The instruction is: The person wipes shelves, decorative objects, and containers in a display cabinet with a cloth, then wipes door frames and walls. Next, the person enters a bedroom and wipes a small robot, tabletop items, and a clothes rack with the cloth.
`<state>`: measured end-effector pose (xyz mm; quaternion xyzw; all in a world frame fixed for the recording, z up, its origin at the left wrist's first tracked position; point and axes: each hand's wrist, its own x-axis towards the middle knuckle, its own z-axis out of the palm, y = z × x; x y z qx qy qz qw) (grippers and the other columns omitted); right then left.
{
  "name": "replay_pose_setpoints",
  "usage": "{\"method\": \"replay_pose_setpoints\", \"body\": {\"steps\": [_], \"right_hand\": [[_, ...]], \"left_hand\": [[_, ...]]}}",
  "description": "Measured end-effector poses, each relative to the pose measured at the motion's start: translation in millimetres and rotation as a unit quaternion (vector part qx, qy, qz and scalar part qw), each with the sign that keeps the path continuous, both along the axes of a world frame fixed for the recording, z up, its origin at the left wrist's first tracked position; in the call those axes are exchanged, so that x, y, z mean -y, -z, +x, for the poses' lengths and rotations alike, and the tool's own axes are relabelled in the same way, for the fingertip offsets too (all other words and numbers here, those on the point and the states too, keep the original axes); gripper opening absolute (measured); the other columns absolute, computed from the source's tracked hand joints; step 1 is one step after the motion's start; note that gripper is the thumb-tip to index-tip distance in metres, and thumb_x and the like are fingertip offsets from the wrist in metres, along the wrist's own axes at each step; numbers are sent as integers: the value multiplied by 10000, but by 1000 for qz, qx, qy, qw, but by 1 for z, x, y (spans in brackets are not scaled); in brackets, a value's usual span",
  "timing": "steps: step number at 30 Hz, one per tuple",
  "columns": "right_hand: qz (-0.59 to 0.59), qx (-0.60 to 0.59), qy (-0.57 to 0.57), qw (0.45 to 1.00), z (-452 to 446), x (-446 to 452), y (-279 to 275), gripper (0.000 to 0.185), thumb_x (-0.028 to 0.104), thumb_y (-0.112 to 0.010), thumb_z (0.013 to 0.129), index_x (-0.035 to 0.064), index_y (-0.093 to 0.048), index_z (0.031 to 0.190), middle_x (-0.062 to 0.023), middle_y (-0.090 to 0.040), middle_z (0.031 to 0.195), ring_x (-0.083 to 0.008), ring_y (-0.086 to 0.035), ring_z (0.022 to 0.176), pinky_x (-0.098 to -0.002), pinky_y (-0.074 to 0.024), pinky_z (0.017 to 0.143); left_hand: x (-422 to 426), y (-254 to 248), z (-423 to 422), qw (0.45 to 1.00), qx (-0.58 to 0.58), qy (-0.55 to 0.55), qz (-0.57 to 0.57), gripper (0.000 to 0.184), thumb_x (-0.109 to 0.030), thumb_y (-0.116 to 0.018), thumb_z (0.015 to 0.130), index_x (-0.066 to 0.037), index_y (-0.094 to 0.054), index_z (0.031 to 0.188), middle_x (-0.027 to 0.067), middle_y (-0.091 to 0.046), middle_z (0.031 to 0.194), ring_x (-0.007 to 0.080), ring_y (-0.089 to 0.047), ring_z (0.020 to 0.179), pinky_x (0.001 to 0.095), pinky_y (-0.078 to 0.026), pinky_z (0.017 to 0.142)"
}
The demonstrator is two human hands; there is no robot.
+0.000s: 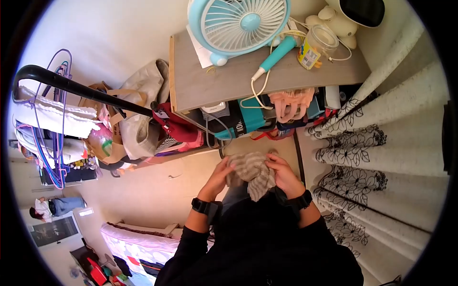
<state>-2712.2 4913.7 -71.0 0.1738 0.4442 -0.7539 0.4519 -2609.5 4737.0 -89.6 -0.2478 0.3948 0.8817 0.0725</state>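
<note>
A beige-and-grey striped cloth hangs bunched in front of my body, with one loose corner drooping toward my black top. My left hand grips its left edge, thumb on top. On the opposite side my right hand pinches the upper right edge between thumb and fingers. The folds hide some of the fingertips. What kind of cloth item it is cannot be made out. Both wrists wear black bands.
Ahead stands a grey shelf unit carrying a blue fan, a teal corded tool and a jar. Flower-patterned curtains hang to the right. Hangers and bags are on the left; a bed and another person are behind.
</note>
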Motion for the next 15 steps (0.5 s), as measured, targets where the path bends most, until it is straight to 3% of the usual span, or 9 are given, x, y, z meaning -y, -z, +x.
{"method": "replay_pose_setpoints", "body": {"steps": [1, 5, 6, 12, 15], "right_hand": [[-12, -6, -28, 1000, 6, 5, -6, 322, 44, -458, 821, -52, -406, 1124, -99, -514, 1018, -164, -514, 922, -263, -425, 766], [-53, 42, -42, 997, 25, 21, 9, 312, 53, -460, 819, -26, -422, 1118, -90, -518, 1025, -163, -520, 911, -265, -427, 772], [-57, 39, -40, 997, 24, 23, 8, 312, 53, -460, 819, -26, -422, 1118, -90, -518, 1025, -163, -520, 911, -265, -427, 772], [-3, -38, -87, 995, -7, 14, 17, 303, 57, -503, 789, 4, -469, 1086, -72, -535, 961, -138, -525, 853, -253, -424, 722], [-22, -5, -116, 993, -25, 6, 38, 382, 59, -534, 754, 17, -437, 1121, -64, -538, 889, -145, -518, 779, -253, -419, 656]], "left_hand": [[1, 7, 6, 998, -27, 50, 3, 508, -217, -523, 820, -34, -298, 1237, 56, -430, 1160, 150, -430, 1042, 255, -365, 846], [-12, 7, 11, 992, -75, 98, 14, 740, -151, -654, 710, -37, -206, 1288, 63, -375, 1219, 154, -379, 1101, 267, -313, 905], [-13, 2, 9, 991, -55, 119, -18, 723, -241, -662, 696, -28, -260, 1257, 69, -415, 1183, 165, -424, 1062, 279, -347, 879], [-8, 1, -3, 983, 54, 164, -64, 460, -139, -620, 709, 14, -438, 1103, 91, -518, 1058, 155, -511, 937, 266, -410, 791], [21, 4, 2, 993, 34, -27, -111, 374, -88, -523, 718, 10, -462, 1073, 100, -524, 1050, 176, -516, 932, 294, -411, 804]]}}
